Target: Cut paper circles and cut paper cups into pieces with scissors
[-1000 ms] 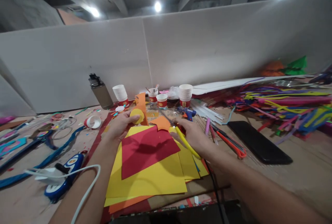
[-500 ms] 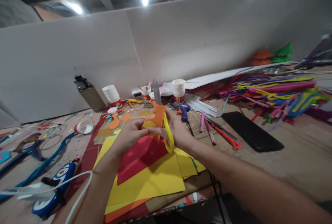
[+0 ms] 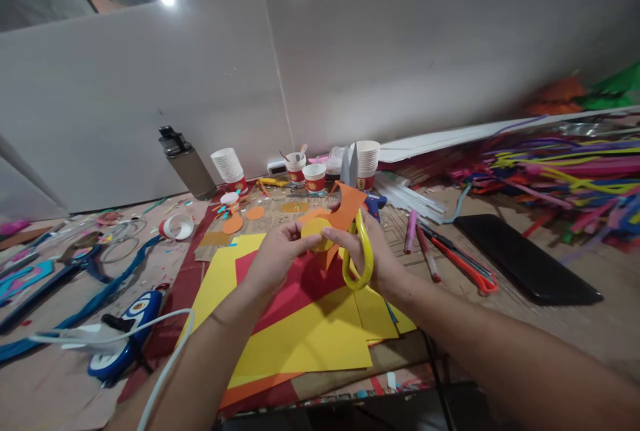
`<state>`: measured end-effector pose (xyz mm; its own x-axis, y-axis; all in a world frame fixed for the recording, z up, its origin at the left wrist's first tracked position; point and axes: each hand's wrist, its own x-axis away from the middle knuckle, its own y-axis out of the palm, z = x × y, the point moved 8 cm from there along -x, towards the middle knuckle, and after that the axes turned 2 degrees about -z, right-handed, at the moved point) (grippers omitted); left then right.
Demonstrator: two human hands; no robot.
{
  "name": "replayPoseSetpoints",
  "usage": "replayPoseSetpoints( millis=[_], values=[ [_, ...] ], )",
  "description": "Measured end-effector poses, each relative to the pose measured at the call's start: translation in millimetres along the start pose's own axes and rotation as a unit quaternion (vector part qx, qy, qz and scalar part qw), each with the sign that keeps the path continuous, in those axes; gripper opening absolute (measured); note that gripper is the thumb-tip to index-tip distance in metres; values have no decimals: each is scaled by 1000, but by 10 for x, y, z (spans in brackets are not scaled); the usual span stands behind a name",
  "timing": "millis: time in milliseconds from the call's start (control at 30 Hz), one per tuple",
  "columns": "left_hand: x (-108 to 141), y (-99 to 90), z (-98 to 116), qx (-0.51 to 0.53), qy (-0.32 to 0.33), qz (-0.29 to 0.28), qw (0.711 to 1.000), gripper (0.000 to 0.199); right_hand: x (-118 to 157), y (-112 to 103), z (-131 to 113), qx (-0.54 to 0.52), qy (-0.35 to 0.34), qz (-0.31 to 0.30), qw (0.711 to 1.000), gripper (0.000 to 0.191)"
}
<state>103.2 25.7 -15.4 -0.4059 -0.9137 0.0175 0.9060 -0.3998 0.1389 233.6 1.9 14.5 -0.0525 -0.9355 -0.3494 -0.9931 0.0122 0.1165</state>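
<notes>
Between the thumb and fingers of my left hand [image 3: 283,251] is a round yellow disc [image 3: 316,234]. My right hand [image 3: 377,248] is closed around yellow-handled scissors [image 3: 359,264], whose slightly parted blades point up and away. A cut scrap of orange paper [image 3: 350,206] lies against the scissors and the disc; my right thumb reaches across to the disc's edge. Below both hands, a red sheet [image 3: 280,304] rests on several yellow sheets [image 3: 310,351].
Paper cups [image 3: 315,178] stand along the back, beside a dark bottle [image 3: 187,164]. Orange paper circles [image 3: 255,212] lie on the cardboard. To the right are markers [image 3: 411,231], a red-handled tool [image 3: 465,264], a black phone [image 3: 527,258] and bright strips [image 3: 565,171]. A power strip [image 3: 127,334] sits left.
The view has turned, so the scene sits differently in the frame. The yellow disc now faces me more fully. Both hands still hold the disc, orange paper and scissors close together.
</notes>
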Motion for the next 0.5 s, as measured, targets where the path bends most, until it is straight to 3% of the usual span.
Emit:
replayPoseSetpoints(
  millis=[200, 500],
  values=[
    [18, 102, -72, 128, 5, 17, 992, 26, 4, 24, -48, -5, -13, -7, 1000, 44],
    [19, 88, -106, 112, -4, 13, 994, 23, 21, 4, -2, 49, 0, 1, 999, 48]
  ],
)
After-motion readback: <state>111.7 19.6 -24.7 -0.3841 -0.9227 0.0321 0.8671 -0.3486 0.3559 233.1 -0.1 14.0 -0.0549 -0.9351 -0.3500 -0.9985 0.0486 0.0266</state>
